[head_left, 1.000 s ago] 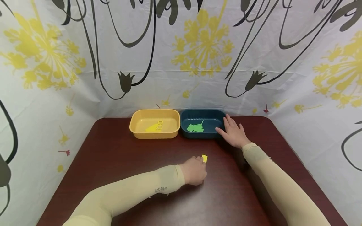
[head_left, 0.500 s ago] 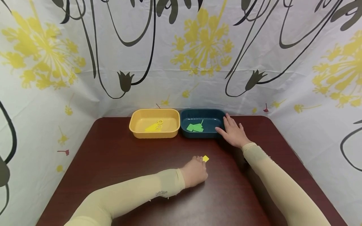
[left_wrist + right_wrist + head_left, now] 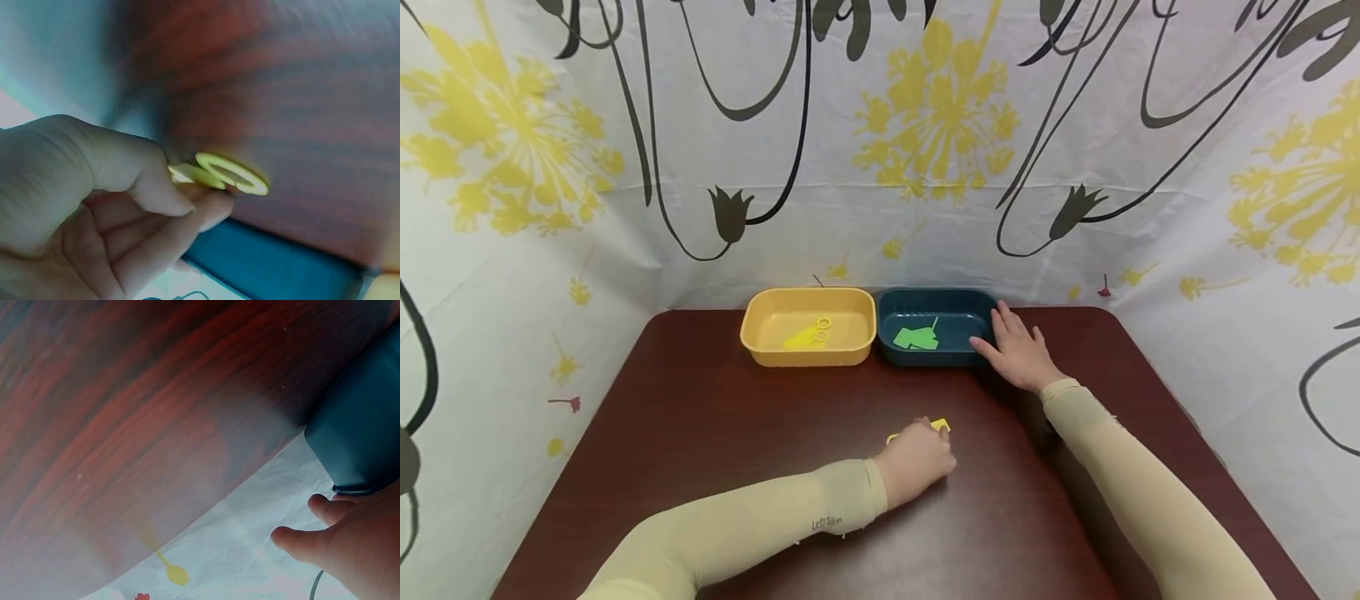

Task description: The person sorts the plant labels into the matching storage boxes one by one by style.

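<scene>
- left hand [image 3: 917, 458] fingers pinch a yellow ring tag [image 3: 219, 175], just off the table [image 3: 700, 433].
- right hand [image 3: 1018, 354] fingers flat, touching the blue tray [image 3: 936, 300].
- sorting looks partly done: yellow tray [image 3: 808, 354] holds yellow pieces, the blue one green; this tag is not yet binned.

Left hand [image 3: 94, 206] pinching a yellow ringed piece [image 3: 219, 175], dark red table [image 3: 300, 94] behind, blue tray [image 3: 275, 265] below

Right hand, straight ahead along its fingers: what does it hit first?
The right hand lies flat, fingers pointing away and slightly left, already against the dark blue tray. Its right end wall comes first; depth past it is unclear.
</scene>
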### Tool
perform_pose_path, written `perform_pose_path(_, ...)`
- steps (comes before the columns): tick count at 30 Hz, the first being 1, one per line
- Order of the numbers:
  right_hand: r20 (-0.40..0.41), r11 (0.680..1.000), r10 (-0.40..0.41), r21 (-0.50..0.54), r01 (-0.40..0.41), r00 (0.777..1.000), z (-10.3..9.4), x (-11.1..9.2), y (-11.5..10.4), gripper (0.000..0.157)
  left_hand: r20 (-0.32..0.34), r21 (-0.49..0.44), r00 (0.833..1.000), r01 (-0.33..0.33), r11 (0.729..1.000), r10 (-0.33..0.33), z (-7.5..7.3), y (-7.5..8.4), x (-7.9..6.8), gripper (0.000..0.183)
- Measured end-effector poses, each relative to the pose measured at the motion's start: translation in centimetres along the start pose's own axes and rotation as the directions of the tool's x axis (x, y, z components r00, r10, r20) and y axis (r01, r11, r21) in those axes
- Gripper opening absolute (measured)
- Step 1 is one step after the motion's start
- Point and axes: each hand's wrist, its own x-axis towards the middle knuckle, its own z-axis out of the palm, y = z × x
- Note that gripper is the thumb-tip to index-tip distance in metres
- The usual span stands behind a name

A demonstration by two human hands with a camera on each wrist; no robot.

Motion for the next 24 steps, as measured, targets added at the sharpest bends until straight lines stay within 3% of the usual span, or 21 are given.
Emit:
perform_pose_path(4, 0.003, 1.000, -0.005, -0.002, 0.005, 1.000, -0.1, 0.0, 0.0, 0.098, -0.031, -0.108, 0.999, 0.037, 0.994, -0.040, 0.0, -0.2, 0.1, 0.024)
perform_pose_path(10, -0.003, 1.000, -0.017, -0.003, 0.017, 1.000, -0.3, 0.1, 0.0, 0.097, -0.065, -0.300, 0.988, 0.112, 0.947, -0.138, 0.2, -1.1, 0.5, 0.023)
perform_pose_path(13, -0.005, 1.000, -0.014, -0.004, 0.014, 1.000, -0.3, 0.1, 0.0, 0.097, -0.054, -0.322, 0.986, 0.133, 0.937, -0.159, 0.4, -1.0, 0.7, 0.025)
perform_pose_path(17, -0.003, 1.000, -0.014, -0.001, 0.014, 1.000, -0.2, 0.1, 0.0, 0.098, -0.035, -0.310, 0.990, 0.117, 0.943, -0.135, 0.3, -0.9, 0.7, 0.025)
perform_pose_path(24, 0.001, 1.000, -0.014, 0.010, 0.014, 1.000, -0.1, 0.0, 0.1, 0.097, -0.063, -0.329, 0.985, 0.132, 0.935, -0.161, 0.3, -1.0, 0.8, 0.027)
